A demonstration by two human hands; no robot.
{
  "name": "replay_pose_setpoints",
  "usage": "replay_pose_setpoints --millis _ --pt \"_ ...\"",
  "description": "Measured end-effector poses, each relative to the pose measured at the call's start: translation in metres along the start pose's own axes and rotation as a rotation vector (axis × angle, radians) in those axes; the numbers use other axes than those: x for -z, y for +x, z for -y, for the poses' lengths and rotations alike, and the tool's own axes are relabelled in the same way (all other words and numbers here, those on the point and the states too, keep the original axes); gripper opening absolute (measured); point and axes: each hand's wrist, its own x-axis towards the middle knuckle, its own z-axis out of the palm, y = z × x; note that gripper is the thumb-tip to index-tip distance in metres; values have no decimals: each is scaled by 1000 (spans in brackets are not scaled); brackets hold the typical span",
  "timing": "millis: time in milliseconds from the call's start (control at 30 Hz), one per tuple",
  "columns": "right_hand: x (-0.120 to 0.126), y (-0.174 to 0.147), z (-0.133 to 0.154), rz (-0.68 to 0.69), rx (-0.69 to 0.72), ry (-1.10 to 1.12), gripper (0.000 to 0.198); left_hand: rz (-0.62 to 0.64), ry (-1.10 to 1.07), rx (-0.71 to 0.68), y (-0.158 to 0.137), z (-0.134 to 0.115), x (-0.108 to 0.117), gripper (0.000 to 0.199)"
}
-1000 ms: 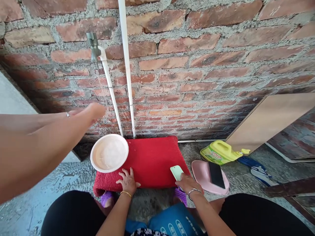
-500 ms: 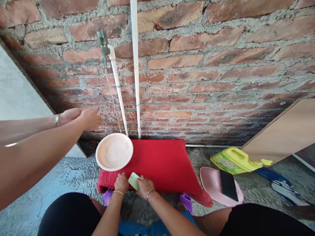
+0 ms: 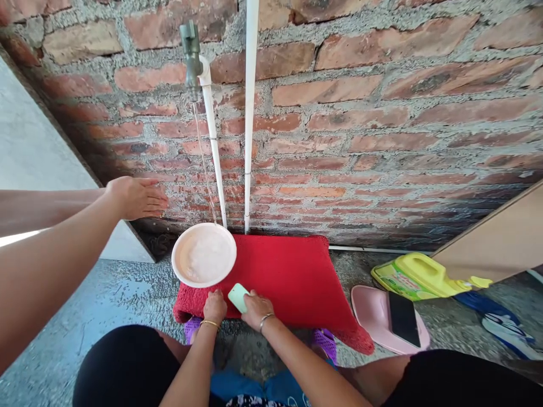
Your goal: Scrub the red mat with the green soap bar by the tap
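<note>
Yellow jug near blue-and-white slippers; upright white pipe, brick wall.

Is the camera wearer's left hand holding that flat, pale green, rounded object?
No: the right hand grips the flat, pale green, rounded object, while the left hand is at the red cloth's near edge.

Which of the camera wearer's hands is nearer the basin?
Left. The left hand is by the basin, on its near side; the right hand, holding a green object, is farther right.
</note>
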Motion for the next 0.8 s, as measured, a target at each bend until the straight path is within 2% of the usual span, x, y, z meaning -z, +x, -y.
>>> replay_pose_setpoints --millis 67,133,200,333,400,433,500,600,667,733,800 --pt "-3 11 16 12 58 -9 35 6 -64 -12 -3 0 3 38" --pt "-1 14 8 15 35 -8 36 11 -102 -7 -5 -1 5 38" --pt "6 9 -25 8 -85 17 39 11 -111 8 -5 -3 5 38" --pt "28 -18 -118 18 -446 105 42 -17 -91 -4 -6 -12 2 32" --pt "36 -32 -145 16 -569 126 42 -62 -58 -35 -8 -19 0 35" --pt "38 -36 -148 7 -585 125 42 -91 -35 -50 -10 -23 0 39" --pt "36 -36 -135 -20 -519 115 42 -153 19 -71 -15 -30 -2 46" --pt "24 -20 -87 -32 -314 93 42 -191 104 -89 -20 -37 -8 61" --pt "18 -7 -62 -13 -233 79 42 -176 143 -77 -21 -38 -13 72" --pt "17 0 -60 -11 -213 72 43 -151 161 -46 -20 -40 -19 79" --pt "20 -6 -83 -31 -258 87 45 -144 178 -22 -19 -42 -24 81"
